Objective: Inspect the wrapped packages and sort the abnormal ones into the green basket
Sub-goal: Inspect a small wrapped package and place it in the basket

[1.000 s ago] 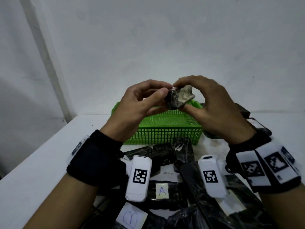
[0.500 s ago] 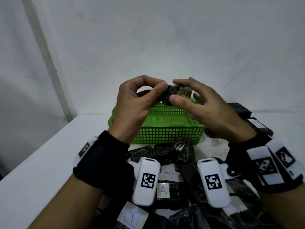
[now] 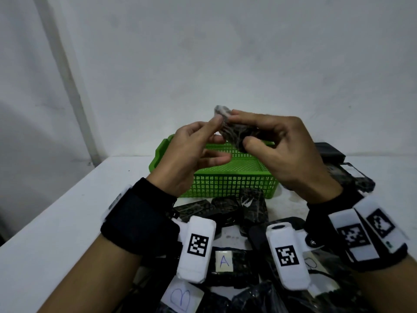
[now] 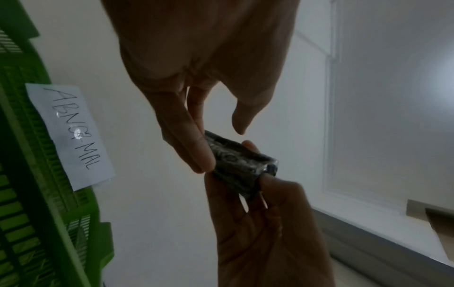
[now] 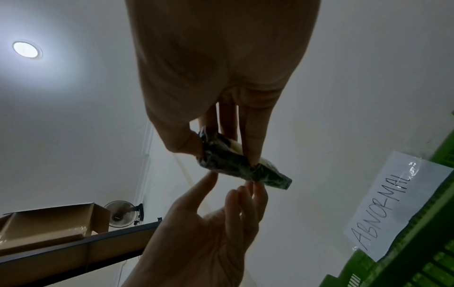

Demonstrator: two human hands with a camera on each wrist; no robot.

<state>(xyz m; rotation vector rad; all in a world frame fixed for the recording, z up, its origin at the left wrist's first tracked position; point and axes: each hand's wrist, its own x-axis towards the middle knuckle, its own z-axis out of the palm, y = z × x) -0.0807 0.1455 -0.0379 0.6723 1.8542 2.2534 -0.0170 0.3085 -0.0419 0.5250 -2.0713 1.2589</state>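
Fingers of the right hand (image 3: 279, 152) were curled round a small wrapped package (image 3: 239, 132), which was pinched between thumb and fingertips above the green basket (image 3: 225, 184). The left hand (image 3: 191, 154) was kept loose, with straight fingertips only touching the package's near-left end, as was also shown in the right wrist view (image 5: 213, 223). The package was judged to be light and fairly stiff inside, with a slick, crinkled film skin; a hold across its short sides, near the middle, was thought safest against slipping. It was seen as a dark, glossy block with pale wrinkle lines, and a pale patch (image 5: 265, 165) was exposed along one face, whether a label or a flaw could not be told. A paper label (image 4: 71, 136) reading ABNORMAL was fixed to the basket. Nearer on the desk (image 3: 56, 233), more dark packages (image 3: 252, 206) were spread, one tagged with a letter A (image 3: 223, 261).
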